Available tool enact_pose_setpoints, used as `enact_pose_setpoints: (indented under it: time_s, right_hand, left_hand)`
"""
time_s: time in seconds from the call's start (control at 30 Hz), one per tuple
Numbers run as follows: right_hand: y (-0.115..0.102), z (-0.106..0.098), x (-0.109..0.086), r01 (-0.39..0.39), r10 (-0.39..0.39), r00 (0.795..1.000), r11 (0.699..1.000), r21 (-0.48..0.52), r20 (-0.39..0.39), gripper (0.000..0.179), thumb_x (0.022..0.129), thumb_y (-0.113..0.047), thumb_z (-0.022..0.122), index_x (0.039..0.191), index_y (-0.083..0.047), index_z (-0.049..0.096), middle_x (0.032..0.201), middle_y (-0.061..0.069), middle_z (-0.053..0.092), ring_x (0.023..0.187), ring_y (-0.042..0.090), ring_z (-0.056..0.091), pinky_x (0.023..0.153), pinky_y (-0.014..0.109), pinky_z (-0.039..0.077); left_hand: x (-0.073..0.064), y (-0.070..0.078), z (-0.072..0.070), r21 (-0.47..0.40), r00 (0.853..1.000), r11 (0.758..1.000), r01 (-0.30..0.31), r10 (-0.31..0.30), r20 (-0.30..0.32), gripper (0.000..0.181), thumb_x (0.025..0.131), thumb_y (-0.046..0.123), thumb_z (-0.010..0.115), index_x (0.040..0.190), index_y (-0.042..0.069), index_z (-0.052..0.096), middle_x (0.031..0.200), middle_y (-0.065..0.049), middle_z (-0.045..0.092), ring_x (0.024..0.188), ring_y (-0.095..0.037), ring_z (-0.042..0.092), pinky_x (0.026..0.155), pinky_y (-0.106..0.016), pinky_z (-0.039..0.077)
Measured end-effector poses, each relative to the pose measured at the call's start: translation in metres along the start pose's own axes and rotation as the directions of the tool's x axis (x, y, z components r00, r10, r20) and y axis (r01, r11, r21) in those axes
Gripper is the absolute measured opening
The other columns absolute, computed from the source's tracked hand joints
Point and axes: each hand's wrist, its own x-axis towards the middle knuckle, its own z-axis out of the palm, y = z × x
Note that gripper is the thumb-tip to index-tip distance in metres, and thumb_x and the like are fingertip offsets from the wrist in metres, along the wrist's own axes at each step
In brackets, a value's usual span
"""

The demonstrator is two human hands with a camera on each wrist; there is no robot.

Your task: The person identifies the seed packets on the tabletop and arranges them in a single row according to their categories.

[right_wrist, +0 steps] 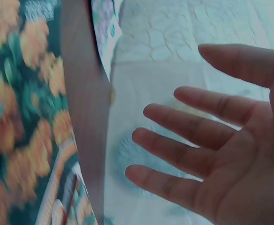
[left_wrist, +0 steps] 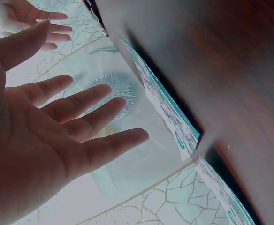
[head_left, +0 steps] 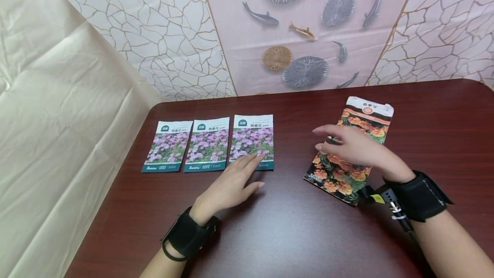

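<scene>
Three seed packets with pink-purple flowers lie in a row on the left of the table: a left packet (head_left: pixel 167 147), a middle one (head_left: pixel 207 146) and a right one (head_left: pixel 252 136). My left hand (head_left: pixel 229 183) hovers by the lower edge of the right packet, fingers extended and holding nothing; its palm (left_wrist: pixel 38 140) faces the camera in the left wrist view. Over an orange-flower seed packet (head_left: pixel 343 177) is my right hand (head_left: pixel 356 145), hiding its middle. In the right wrist view its fingers (right_wrist: pixel 184 152) are spread and empty. Whether several orange packets overlap, I cannot tell.
The dark red-brown table (head_left: pixel 285 226) reaches back to a patterned cloth (head_left: pixel 247 67) with fish and round leaf shapes. A pale cloth (head_left: pixel 77 110) hangs along the left side. A black band (head_left: pixel 418 196) with a cable is on the right wrist.
</scene>
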Motion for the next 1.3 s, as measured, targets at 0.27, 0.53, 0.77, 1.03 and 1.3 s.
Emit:
enact_pose_setpoints:
  time_s: [0.27, 0.53, 0.77, 1.03, 1.3]
  right_hand:
    - [0.031, -0.031, -0.010, -0.162, 0.164, 0.980, 0.986, 0.032, -0.113, 0.042, 0.094, -0.027, 0.052, 0.124, 0.003, 0.050, 0.118, 0.024, 0.054, 0.104, 0.036, 0.052, 0.080, 0.049, 0.044]
    - [0.065, -0.047, -0.020, -0.342, 0.346, 0.922, 0.938, 0.050, -0.176, 0.058, 0.091, -0.044, 0.051, 0.122, 0.005, 0.050, 0.116, 0.027, 0.050, 0.095, 0.034, 0.051, 0.070, 0.041, 0.044]
    - [0.092, -0.048, -0.025, -0.431, 0.450, 0.872, 0.893, 0.133, -0.193, 0.061, 0.088, -0.049, 0.053, 0.106, 0.008, 0.053, 0.089, 0.018, 0.060, 0.072, 0.023, 0.057, 0.061, 0.034, 0.048]
    - [0.112, -0.044, -0.026, -0.542, 0.551, 0.826, 0.834, 0.100, -0.117, 0.051, 0.087, -0.045, 0.055, 0.079, 0.005, 0.060, 0.059, 0.003, 0.058, 0.055, 0.020, 0.055, 0.049, 0.033, 0.045]
    - [0.119, -0.040, -0.027, -0.540, 0.544, 0.838, 0.838, 0.071, -0.043, 0.042, 0.086, -0.037, 0.059, 0.063, -0.001, 0.062, 0.053, 0.002, 0.053, 0.047, 0.018, 0.047, 0.044, 0.032, 0.039]
  left_hand:
    - [-0.001, 0.002, 0.000, -0.008, 0.999, 1.000, -0.030, 0.030, -0.024, 0.062, 0.092, 0.027, 0.057, 0.144, 0.011, 0.028, 0.140, -0.016, 0.036, 0.129, -0.029, 0.033, 0.103, -0.044, 0.031]
    - [-0.001, 0.007, 0.001, 0.025, 0.997, 0.997, -0.076, 0.076, -0.001, 0.057, 0.093, 0.029, 0.055, 0.142, 0.011, 0.033, 0.137, -0.012, 0.042, 0.126, -0.024, 0.039, 0.101, -0.039, 0.034]
    - [0.000, 0.010, 0.004, 0.031, 0.988, 0.988, -0.149, 0.148, 0.041, 0.053, 0.094, 0.029, 0.053, 0.140, 0.009, 0.037, 0.137, -0.012, 0.042, 0.126, -0.023, 0.038, 0.102, -0.037, 0.033]
    - [-0.002, 0.013, 0.005, 0.027, 0.987, 0.988, -0.150, 0.148, 0.064, 0.050, 0.094, 0.030, 0.052, 0.138, 0.009, 0.040, 0.133, -0.009, 0.047, 0.121, -0.020, 0.044, 0.097, -0.034, 0.039]
    - [-0.001, 0.015, 0.006, 0.024, 0.985, 0.990, -0.142, 0.139, 0.099, 0.049, 0.095, 0.031, 0.051, 0.137, 0.009, 0.041, 0.130, -0.008, 0.050, 0.119, -0.018, 0.047, 0.096, -0.033, 0.041]
